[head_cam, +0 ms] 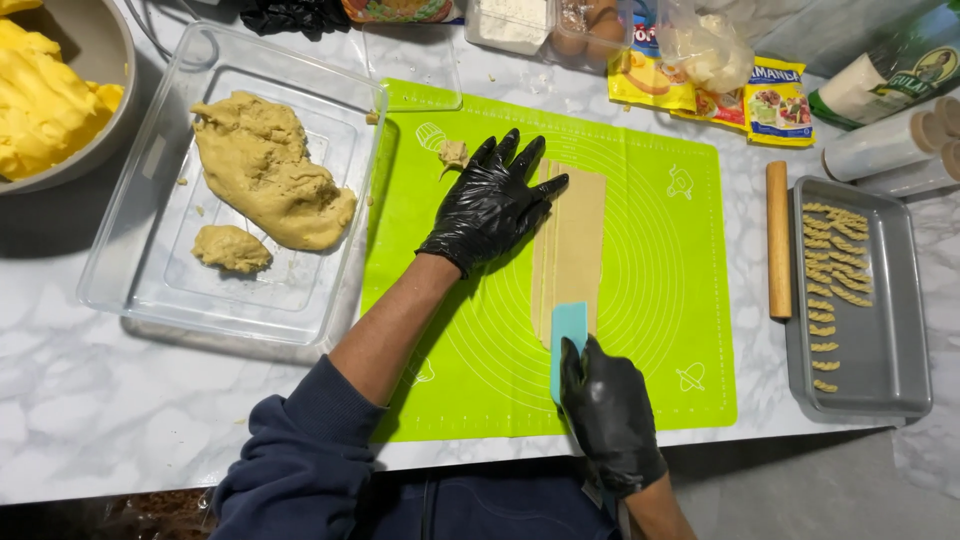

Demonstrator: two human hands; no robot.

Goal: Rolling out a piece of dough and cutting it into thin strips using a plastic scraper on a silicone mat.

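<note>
A flat rectangle of tan rolled dough (577,245), cut lengthwise into strips, lies on a bright green silicone mat (660,300). My left hand (492,200), in a black glove, rests flat with its fingers spread on the dough's upper left edge. My right hand (608,412), also black-gloved, grips a light blue plastic scraper (567,335) whose blade stands on the dough's near end. A small dough scrap (453,153) sits on the mat above my left hand.
A clear plastic tray (130,240) at left holds a big dough lump (265,170) and a small one (231,248). A grey baking tray (880,340) at right carries several twisted dough pieces. A wooden rolling pin (778,240) lies beside it. A bowl (95,40), packets and rolls stand at the back.
</note>
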